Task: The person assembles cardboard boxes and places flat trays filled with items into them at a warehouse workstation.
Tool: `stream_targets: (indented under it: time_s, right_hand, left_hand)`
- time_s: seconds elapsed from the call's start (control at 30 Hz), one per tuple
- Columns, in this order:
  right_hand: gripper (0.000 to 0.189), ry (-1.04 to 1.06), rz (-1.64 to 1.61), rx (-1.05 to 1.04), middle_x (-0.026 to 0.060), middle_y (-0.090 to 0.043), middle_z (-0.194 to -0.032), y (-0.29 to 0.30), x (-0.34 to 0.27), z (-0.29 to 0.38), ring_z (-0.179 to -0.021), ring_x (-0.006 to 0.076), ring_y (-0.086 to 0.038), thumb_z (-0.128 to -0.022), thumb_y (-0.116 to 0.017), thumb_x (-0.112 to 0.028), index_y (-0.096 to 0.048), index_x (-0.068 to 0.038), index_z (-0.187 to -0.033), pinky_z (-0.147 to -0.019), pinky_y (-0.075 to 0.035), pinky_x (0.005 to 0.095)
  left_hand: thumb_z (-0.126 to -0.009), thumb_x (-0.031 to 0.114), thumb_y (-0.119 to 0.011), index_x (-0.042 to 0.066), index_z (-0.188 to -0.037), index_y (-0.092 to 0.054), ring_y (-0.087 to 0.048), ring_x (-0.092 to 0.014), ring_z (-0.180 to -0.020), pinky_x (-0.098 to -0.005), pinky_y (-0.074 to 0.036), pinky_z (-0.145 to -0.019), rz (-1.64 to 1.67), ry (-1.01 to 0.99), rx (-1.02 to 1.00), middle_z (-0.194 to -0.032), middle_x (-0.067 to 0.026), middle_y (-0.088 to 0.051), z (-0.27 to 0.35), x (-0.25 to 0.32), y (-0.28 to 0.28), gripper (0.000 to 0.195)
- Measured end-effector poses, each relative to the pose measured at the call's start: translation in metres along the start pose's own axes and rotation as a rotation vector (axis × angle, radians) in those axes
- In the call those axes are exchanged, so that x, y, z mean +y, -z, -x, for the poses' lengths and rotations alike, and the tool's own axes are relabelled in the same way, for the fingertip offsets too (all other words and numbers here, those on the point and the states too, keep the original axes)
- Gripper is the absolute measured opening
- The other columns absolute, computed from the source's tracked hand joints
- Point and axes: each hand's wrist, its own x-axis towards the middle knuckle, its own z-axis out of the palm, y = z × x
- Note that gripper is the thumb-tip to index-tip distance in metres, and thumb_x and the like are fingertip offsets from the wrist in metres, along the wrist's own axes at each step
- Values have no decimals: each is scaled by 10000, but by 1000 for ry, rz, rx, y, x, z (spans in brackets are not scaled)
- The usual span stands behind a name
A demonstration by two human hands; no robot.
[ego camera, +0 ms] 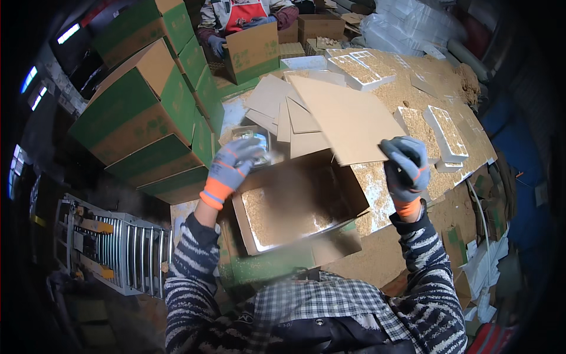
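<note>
An open cardboard box [300,208] stands before me, with a white foam tray [261,217] of sawdust-like material inside; a brown blur covers part of its interior. My right hand [407,170], in a grey and orange glove, grips the corner of a flat cardboard sheet [353,119] above the table. Over the box's far left side is my left hand [232,168], gloved alike, its fingers spread and slightly blurred. Just beyond it sits a small carton [265,141] holding colourful packets. More loose cardboard sheets [300,115] lie overlapping behind the box.
Green and brown cartons [150,115] are stacked at left, above a roller conveyor [132,252]. Filled foam trays [362,68] lie on the material-strewn table [468,146]. Across it, a person in a red apron [241,15] holds a carton [254,53]. Plastic-wrapped packs [407,24] stand at the back.
</note>
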Motion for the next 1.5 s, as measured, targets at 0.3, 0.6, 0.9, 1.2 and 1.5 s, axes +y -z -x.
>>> stream_targets:
  time_s: [0.3, 0.6, 0.9, 1.2, 1.5]
  right_hand:
    - [177, 116, -273, -1195, 41, -658, -939, -78, -60, 58, -949, 261, -611, -836, -594, -248, -678, -174, -973, -771, -506, 386]
    - [273, -348, -664, -1107, 124, -678, -1071, -61, -2, 73, -946, 239, -657, -904, -549, -131, -652, -63, -1148, -834, -502, 332]
    - [282, -252, -662, -894, 97, -651, -1167, -70, 51, 136, -1054, 264, -609, -795, -561, -80, -719, -99, -1027, -928, -475, 342]
    - [611, -748, 133, -1284, 199, -260, -1521, -116, 77, 289, -1369, 401, -271, -953, -436, -314, -271, -18, -1461, -1144, -198, 425]
    - [476, -1092, -1022, -375, 166, -429, -1407, -80, 36, 206, -1284, 252, -410, -1016, -359, -207, -292, -15, -1447, -1063, -335, 347]
  left_hand:
    - [-749, 110, -608, 108, -1137, -606, -483, -329, -1202, -523, -247, -1094, -325, 93, 102, -1215, -128, -571, 91, 27, 5, 388]
    - [-832, 95, -531, 108, -1210, -619, -533, -315, -1147, -400, -400, -1022, -55, 199, -57, -1224, -163, -587, 130, 44, -22, 388]
    - [-863, 48, -620, 80, -1343, -502, -532, -223, -1197, -335, -428, -997, -68, 68, -240, -1353, -104, -519, 217, 12, -74, 494]
    - [-895, 231, -661, 92, -1352, -455, -554, -157, -1145, -304, -445, -956, 1122, 984, 170, -1302, -38, -541, 230, -1, -122, 520]
    - [-935, 562, -460, 41, -1185, -596, -596, -178, -978, -287, -465, -876, 1829, 444, 29, -1084, -67, -652, 164, -43, -34, 594]
